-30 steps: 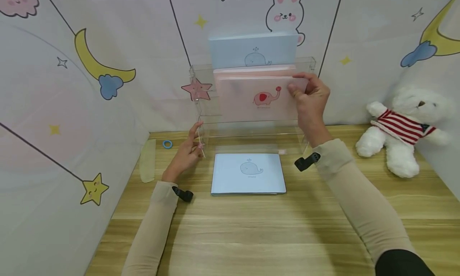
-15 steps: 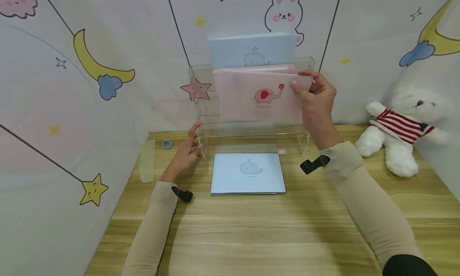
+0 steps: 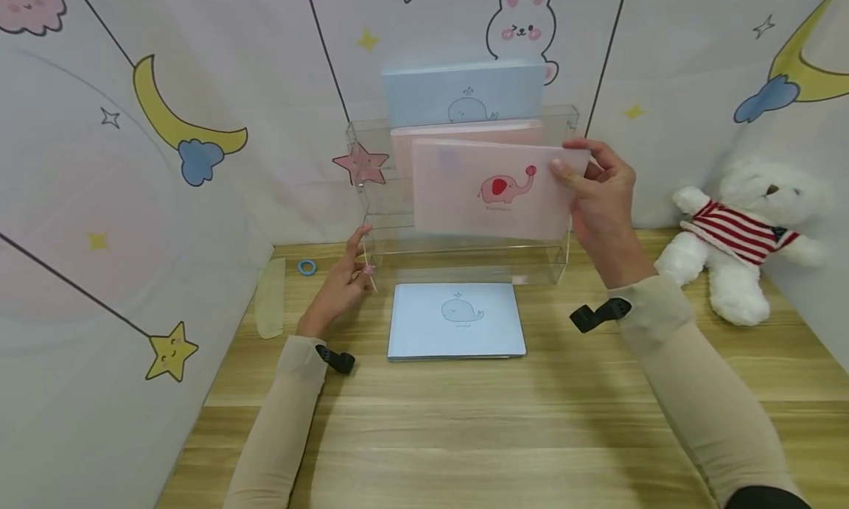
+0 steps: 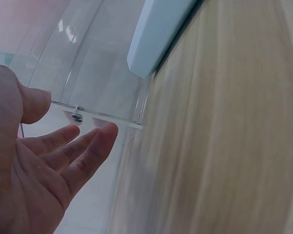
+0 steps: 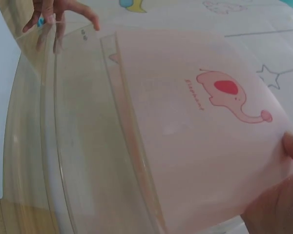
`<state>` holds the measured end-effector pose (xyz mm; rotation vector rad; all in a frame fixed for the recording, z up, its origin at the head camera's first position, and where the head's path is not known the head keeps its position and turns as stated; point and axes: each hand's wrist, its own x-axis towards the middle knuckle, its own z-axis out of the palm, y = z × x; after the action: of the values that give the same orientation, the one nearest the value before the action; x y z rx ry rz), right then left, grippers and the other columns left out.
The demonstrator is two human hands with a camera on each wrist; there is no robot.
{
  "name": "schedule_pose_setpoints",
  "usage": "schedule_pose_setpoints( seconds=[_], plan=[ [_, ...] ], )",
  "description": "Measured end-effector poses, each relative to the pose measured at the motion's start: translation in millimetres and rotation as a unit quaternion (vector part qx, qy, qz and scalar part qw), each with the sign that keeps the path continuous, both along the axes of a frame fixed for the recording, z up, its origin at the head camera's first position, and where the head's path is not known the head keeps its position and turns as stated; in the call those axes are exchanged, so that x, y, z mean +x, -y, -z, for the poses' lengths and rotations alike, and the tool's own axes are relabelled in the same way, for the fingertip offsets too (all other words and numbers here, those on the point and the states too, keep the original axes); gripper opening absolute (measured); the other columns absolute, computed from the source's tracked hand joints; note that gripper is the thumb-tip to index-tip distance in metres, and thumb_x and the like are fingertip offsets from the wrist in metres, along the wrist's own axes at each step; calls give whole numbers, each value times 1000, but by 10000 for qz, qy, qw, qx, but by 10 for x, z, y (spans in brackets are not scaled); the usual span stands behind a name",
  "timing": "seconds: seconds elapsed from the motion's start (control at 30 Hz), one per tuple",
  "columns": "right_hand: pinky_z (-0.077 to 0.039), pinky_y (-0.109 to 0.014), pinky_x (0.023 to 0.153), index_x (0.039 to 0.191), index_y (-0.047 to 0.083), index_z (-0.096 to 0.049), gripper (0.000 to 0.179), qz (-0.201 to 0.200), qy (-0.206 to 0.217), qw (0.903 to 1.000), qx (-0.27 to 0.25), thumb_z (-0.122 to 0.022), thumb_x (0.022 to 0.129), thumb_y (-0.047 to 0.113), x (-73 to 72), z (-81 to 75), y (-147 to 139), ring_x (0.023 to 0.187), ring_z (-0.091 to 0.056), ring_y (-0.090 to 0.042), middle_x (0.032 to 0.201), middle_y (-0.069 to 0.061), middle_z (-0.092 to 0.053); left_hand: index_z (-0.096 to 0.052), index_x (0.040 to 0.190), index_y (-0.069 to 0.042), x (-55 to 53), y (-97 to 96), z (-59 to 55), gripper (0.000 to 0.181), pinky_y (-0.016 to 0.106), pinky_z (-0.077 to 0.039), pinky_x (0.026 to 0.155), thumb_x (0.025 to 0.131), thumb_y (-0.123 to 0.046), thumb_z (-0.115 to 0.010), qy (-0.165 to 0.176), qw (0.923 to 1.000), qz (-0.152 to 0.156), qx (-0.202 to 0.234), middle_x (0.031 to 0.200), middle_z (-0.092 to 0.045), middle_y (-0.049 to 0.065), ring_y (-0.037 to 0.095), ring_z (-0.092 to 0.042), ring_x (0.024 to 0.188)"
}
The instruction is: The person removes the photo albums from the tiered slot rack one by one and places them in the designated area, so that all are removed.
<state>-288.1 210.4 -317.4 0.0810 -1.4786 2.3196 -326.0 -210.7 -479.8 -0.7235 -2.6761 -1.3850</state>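
Observation:
My right hand pinches a pink notebook by its upper right corner, thumb on the front cover. The cover carries a red elephant and small lettering, plain in the right wrist view. The notebook is slightly tilted, in front of a clear tiered rack. Behind it, more pink notebooks stand in a tier, with light blue whale notebooks above them at the back. My left hand touches the rack's left side panel; in the left wrist view its fairly straight fingertips meet the panel.
Light blue whale notebooks lie flat on the wooden table in front of the rack. A blue ring and a pale yellow strip lie at left. A white teddy bear in a striped shirt sits at right against the cloth wall.
My right hand has drawn the pink notebook rightward and towards me, away from the other pink ones, and it has come down a little. My left hand stays at the rack's side.

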Motion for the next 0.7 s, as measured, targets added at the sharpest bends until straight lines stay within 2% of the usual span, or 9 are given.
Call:
schedule_pose_setpoints(
  seconds=[0.17,0.4,0.7],
  plan=[
    [-62,-37,93,115,7,-78,35,-78,-10,9998,-189,-92,82,5,53,18,-43,103,-76,-24,101,-5,-79,-14,170,-40,-2,-1,6,79,52,-67,79,111,-3,-51,-5,10000,7,15,166,-34,38,49,-71,121],
    [-61,-37,89,114,7,-78,31,-201,-108,9993,-285,-89,85,1,147,51,-113,101,-76,-24,99,-6,-77,-13,170,-43,8,0,1,82,46,-67,77,110,-3,-52,-38,10000,-40,-13,165,-34,38,47,-72,118],
    [-63,-34,83,110,2,-77,27,-346,-285,9973,-581,-84,86,-7,278,110,-243,95,-76,-24,92,-9,-74,-11,169,-47,16,8,-11,80,50,-67,78,112,-5,-49,31,10000,12,1,166,-34,32,47,-71,122]
  ],
)
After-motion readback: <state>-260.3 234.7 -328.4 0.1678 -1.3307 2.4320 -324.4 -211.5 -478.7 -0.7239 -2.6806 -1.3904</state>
